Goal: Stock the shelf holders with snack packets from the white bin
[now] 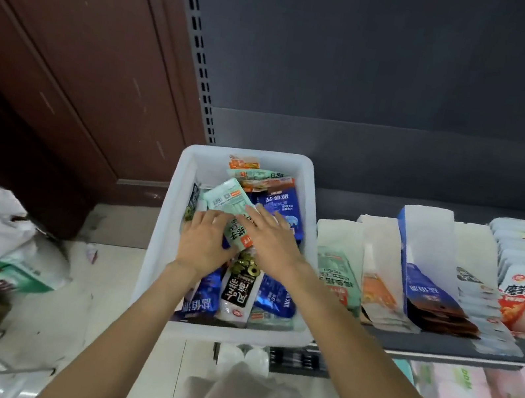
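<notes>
Two hands in the white bin, both on one pale green packet
I see my left hand curled round the packet's lower left edge, my right hand laid flat over its right side, fingers straight and close together. Packet lies tilted atop blue and black-and-white packets in the bin. Bin sits just left of the shelf holders, which hold upright packets on the dark shelf
</notes>
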The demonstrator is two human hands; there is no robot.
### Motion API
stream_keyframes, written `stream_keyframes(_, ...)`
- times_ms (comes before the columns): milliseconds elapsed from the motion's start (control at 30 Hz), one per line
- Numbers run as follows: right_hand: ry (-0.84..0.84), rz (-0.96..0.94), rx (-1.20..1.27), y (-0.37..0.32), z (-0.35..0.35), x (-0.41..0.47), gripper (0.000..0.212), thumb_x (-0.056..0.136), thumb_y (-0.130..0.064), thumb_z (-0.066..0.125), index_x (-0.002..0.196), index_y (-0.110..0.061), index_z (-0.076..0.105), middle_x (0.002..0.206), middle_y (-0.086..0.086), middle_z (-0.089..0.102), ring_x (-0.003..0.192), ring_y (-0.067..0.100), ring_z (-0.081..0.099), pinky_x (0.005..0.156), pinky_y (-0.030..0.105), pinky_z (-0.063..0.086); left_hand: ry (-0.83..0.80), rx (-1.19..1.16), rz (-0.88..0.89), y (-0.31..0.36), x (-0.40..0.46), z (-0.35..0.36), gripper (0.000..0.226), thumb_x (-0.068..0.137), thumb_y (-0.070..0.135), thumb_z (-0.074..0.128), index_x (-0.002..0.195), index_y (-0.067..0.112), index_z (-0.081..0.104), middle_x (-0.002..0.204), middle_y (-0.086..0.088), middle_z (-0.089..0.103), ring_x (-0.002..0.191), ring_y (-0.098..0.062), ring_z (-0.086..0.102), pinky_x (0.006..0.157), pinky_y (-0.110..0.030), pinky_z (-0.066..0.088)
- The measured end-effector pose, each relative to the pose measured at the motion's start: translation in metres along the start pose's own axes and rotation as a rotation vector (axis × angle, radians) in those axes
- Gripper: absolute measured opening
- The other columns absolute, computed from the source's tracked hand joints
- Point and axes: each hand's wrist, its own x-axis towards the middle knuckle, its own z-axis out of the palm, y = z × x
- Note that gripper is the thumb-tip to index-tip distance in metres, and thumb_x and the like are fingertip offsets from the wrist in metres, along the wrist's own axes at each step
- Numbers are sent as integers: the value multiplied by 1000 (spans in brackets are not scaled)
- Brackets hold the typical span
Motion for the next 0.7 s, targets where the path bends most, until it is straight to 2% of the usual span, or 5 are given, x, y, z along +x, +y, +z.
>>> stream_keyframes(267, 10, -25, -160, -7, 4, 3, 36, 92, -22, 55, 128, -23, 55, 140, 6, 48, 129, 25, 43, 112, 47, 21, -77, -68, 71, -14, 0, 9, 71, 83, 44, 62, 143, 18, 34, 145, -2, 39, 132, -23, 34, 109, -34, 26)
stream_keyframes(400, 340, 65, -50, -4, -25, -21, 7, 87, -12, 63, 93, -16, 64, 78, -2, 67, 68, 14, 63, 60, 28, 49, 37, -510, 176, -9, -5, -14, 61, 84, 50, 61, 137, 23, 46, 139, 5, 45, 129, -12, 36, 110, -34, 29)
stream_keyframes(500, 654, 293, 297, 5, -49, -42, 16, 97, -21, 50, 91, -10, 59, 67, 0, 63, 50, 12, 53, 41, 26, 42, 105, -793, 166, 6, -8, -36, 44, 84, 45, 58, 126, 34, 51, 131, 15, 50, 124, -3, 42, 103, -24, 35)
stream_keyframes(600, 552, 522, 978, 18, -70, -63, 18, 101, -22, 41, 99, -11, 55, 87, 0, 65, 66, 4, 61, 50, 24, 50, 76, -867, 189, 24, -4, -46, 43, 85, 36, 62, 126, 32, 50, 131, 19, 49, 120, 4, 43, 94, -6, 33)
stream_keyframes(700, 532, 657, 1292, 34, -79, -88, 16, 100, -18, 42, 99, -10, 57, 99, -1, 67, 76, 5, 64, 52, 20, 50, -10, -1037, 158, 45, 1, -45, 45, 86, 18, 66, 128, 22, 51, 130, 14, 51, 116, -2, 51, 90, -19, 47)
